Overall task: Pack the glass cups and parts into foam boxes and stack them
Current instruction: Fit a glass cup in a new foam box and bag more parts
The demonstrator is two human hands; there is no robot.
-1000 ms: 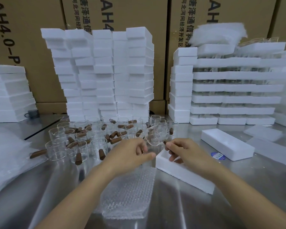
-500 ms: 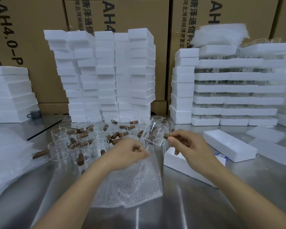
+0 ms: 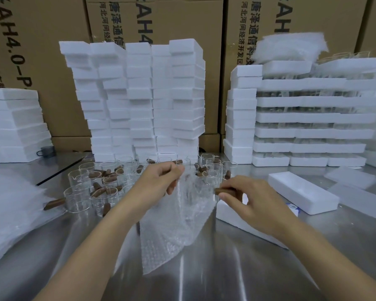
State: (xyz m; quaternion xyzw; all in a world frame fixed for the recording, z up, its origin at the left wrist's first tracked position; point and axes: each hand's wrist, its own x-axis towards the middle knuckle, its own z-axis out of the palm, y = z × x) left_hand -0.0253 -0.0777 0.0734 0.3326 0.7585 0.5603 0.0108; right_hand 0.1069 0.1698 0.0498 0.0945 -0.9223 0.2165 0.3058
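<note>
Glass cups crowd steel table before cardboard cartons.

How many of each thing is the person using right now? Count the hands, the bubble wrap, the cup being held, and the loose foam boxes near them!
Hands: 2, left hand and right hand
Bubble wrap sheet: 1
Glass cup, held by its brown handle: 1
Loose foam boxes: 2
Total: 6

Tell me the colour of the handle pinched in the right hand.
Dark brown, seen best in the head view, where the right hand pinches the handle.
</note>
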